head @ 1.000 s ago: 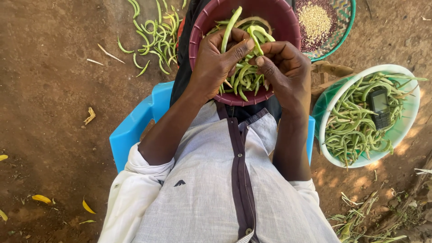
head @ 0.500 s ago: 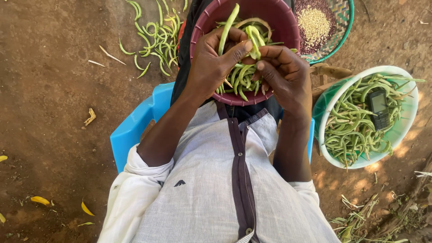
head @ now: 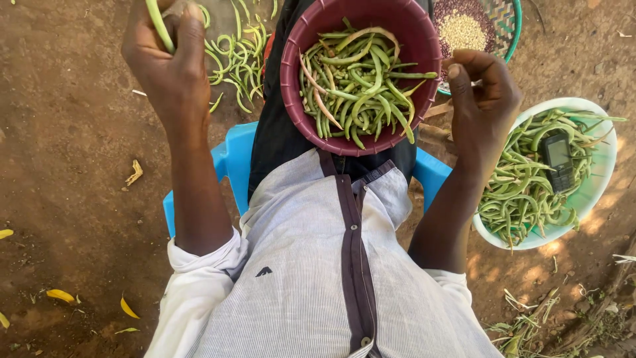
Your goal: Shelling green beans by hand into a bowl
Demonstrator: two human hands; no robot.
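The left hand (head: 165,63) grips a green pod (head: 159,25), raised over the pod pile (head: 235,56) on the ground. The right hand (head: 482,99), fingers curled with nothing visible in them, touches the maroon bowl (head: 291,93) of beans.

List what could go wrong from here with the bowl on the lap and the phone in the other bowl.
The maroon bowl of bean pods rests on the lap with neither hand steadying it: the left hand is out over the ground holding a pod, the right hand beside the rim. It might tip. The phone lying on pods in the pale green bowl could get buried or slide.
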